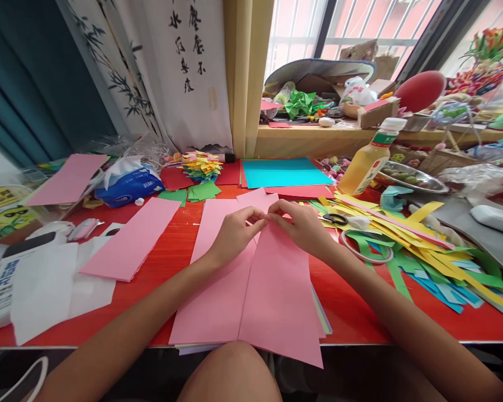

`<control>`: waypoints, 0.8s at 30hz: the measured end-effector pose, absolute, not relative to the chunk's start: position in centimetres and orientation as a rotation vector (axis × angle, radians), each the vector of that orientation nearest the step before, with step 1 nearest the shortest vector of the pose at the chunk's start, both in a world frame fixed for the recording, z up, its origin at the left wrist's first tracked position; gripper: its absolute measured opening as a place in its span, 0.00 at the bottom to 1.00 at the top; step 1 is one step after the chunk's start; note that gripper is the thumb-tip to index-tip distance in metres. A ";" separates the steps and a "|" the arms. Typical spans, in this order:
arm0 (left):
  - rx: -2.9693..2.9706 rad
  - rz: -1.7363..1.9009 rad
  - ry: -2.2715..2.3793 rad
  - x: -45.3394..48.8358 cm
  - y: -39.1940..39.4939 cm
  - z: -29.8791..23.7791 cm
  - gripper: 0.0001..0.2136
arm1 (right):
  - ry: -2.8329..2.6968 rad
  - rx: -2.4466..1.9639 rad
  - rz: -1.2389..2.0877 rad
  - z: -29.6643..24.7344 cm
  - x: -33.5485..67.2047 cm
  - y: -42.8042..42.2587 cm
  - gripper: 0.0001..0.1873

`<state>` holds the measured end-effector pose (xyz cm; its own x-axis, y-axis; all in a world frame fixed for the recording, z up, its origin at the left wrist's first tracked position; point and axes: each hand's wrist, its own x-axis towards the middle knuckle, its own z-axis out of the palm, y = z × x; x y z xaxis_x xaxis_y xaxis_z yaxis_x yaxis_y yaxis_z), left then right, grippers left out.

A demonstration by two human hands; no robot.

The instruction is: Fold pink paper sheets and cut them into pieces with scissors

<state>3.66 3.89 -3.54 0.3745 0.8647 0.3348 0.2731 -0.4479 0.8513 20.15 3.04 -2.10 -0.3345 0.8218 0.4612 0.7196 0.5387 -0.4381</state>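
Note:
A long pink paper sheet (276,290) lies in front of me on the red table (167,262), on top of other pink sheets (218,290). My left hand (235,231) and my right hand (302,223) meet at its far end. Both pinch the top edge of the pink sheet with fingers pressed together, fingertips touching each other. A second pink sheet (132,240) lies to the left, apart from my hands.
Yellow, green and blue paper strips (423,245) pile up at the right with scissors (335,219) and a tape roll (362,245). A juice bottle (371,156), a teal sheet (285,172), a tissue pack (129,181) and folded paper pieces (201,167) stand behind.

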 end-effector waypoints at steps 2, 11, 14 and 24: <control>1.992 1.081 0.994 3.7 3.6 -3.3 0.09 | -2.118 -1.239 0.135 -2.1 19.8 2.7 0.07; 2.055 1.046 1.015 4.2 2.6 -2.6 0.05 | -1.862 -1.340 0.064 -1.1 21.0 3.0 0.06; 2.061 0.986 0.993 4.4 2.4 -2.8 0.05 | -1.826 -1.358 0.016 -1.0 22.2 3.6 0.08; 2.065 0.854 0.964 4.3 2.8 -3.4 0.05 | -1.673 -1.429 -0.043 -1.3 25.5 5.5 0.09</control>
